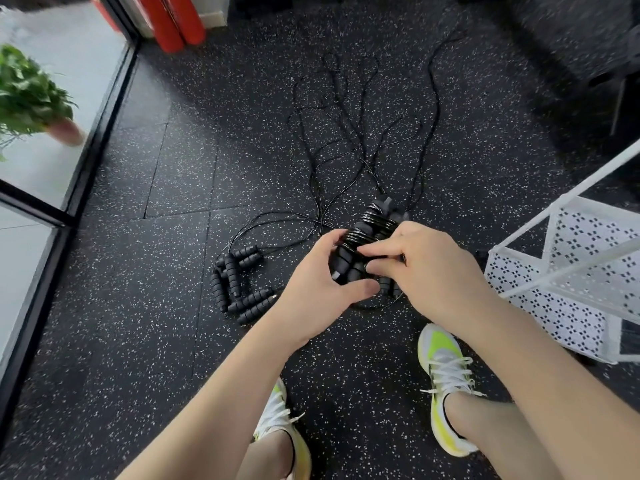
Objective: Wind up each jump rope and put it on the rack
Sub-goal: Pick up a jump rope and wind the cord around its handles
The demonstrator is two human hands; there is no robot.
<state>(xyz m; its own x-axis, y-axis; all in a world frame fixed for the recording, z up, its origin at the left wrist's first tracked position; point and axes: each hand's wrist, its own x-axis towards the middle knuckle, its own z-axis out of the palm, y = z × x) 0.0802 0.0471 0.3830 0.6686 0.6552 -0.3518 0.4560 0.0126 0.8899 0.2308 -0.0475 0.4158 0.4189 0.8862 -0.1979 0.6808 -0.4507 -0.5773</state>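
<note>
A black jump rope (370, 225) with its cord wound in tight coils round its paired foam handles is in both my hands, low over the floor. My left hand (322, 289) grips the lower ends of the handles from the left. My right hand (426, 268) pinches the cord against the coils from the right. Several more black handles (239, 282) lie in a pile on the floor to the left, and their loose cords (349, 133) trail away in loops toward the back. The white perforated metal rack (568, 289) stands at the right.
The floor is black speckled rubber. A glass wall with a dark frame (86, 157) runs along the left, with a potted plant (31, 98) behind it. Red cylinders (176, 22) stand at the back. My two shoes (443, 375) are planted below my hands.
</note>
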